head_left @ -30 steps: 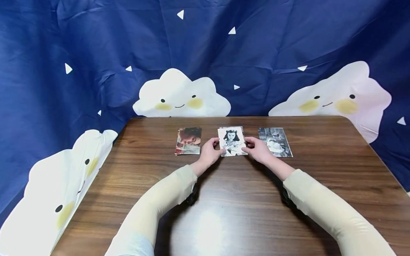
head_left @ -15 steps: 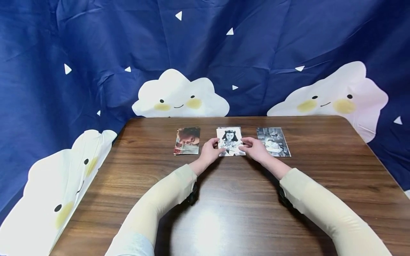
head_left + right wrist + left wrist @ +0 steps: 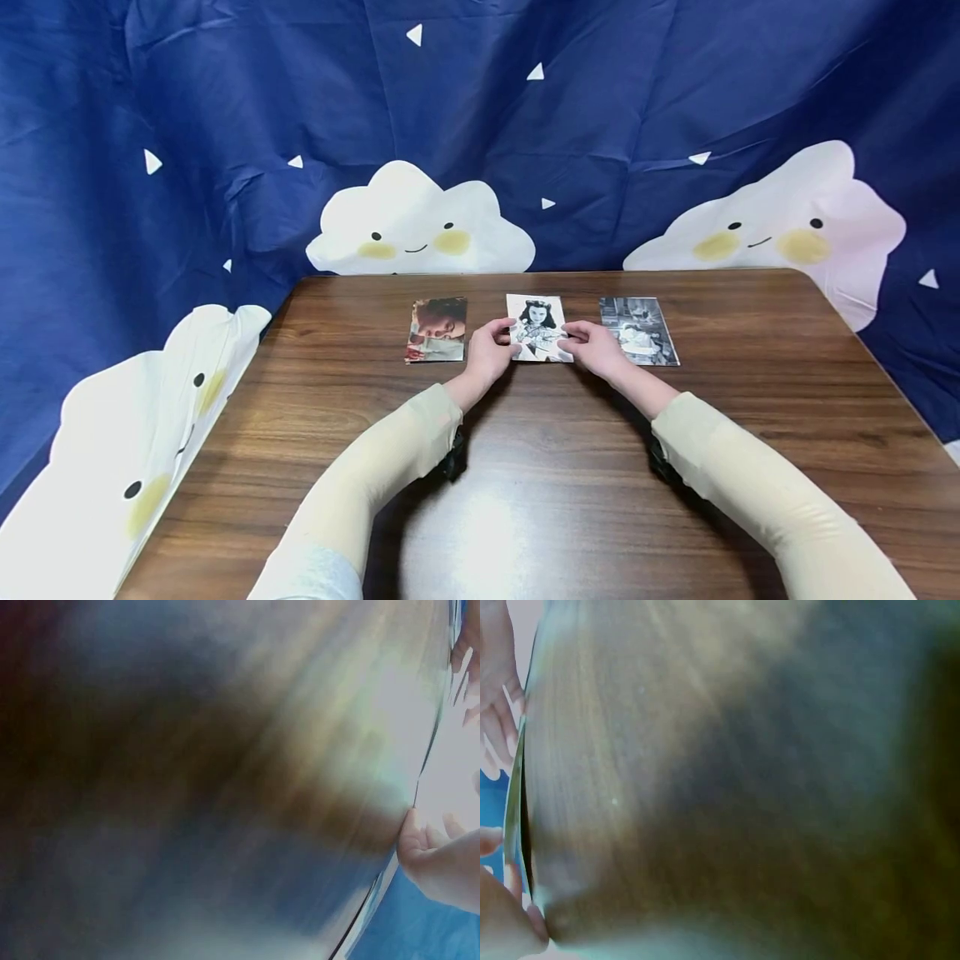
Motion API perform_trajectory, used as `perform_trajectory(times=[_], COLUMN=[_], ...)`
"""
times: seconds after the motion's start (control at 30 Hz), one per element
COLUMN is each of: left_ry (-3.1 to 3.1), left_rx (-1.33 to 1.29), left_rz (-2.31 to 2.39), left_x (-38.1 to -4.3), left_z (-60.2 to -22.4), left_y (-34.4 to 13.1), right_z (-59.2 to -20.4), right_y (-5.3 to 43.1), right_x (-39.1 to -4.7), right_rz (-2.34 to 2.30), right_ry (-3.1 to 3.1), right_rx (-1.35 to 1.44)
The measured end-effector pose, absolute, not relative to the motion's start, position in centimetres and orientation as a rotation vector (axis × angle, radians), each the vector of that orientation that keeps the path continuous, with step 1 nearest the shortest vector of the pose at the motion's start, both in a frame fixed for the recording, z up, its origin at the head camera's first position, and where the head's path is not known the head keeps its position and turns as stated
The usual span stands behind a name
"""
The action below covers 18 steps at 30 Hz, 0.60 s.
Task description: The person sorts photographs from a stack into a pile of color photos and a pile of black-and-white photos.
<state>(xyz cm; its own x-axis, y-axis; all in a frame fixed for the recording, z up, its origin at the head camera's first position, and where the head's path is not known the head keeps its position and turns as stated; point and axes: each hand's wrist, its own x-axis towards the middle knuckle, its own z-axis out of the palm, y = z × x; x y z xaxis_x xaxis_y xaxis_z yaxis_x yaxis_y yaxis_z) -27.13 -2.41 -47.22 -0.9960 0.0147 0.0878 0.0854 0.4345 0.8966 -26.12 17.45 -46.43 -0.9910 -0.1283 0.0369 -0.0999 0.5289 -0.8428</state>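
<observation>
A black-and-white portrait photo (image 3: 537, 327) lies at the middle of the far part of the table, between both hands. My left hand (image 3: 489, 357) pinches its left edge, thumb at the lower corner and fingers higher up the side. On the opposite edge, my right hand (image 3: 597, 347) grips it the same way. The left wrist view catches the left hand (image 3: 506, 911) at the lower left, with the photo's thin edge (image 3: 514, 802) above it. At the right border of the right wrist view, the right hand (image 3: 442, 859) has its fingertips at the table surface.
A colour photo (image 3: 437, 329) lies to the left of the hands, with another edge peeking out beneath it. To the right is a grey photo (image 3: 639, 332), partly overlapped by the right hand. The brown wooden table (image 3: 480, 467) ends at a blue cloud-print curtain (image 3: 585, 108).
The right hand has pressed slightly inward. An offset edge that showed behind the middle photo's top now lines up with it. The side photos stay in place.
</observation>
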Motion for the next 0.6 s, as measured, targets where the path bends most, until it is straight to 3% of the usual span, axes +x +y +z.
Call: perform_trajectory(times=[0.6], left_ry=[-2.453], left_rx=[0.040], left_rz=[-1.851], left_x=[-27.04], left_z=[-47.32], left_y=[-2.03], right_z=[-46.35], right_y=[17.25], right_x=[-26.46], right_rz=[-1.446], right_ry=[2.789], right_rx=[-0.081])
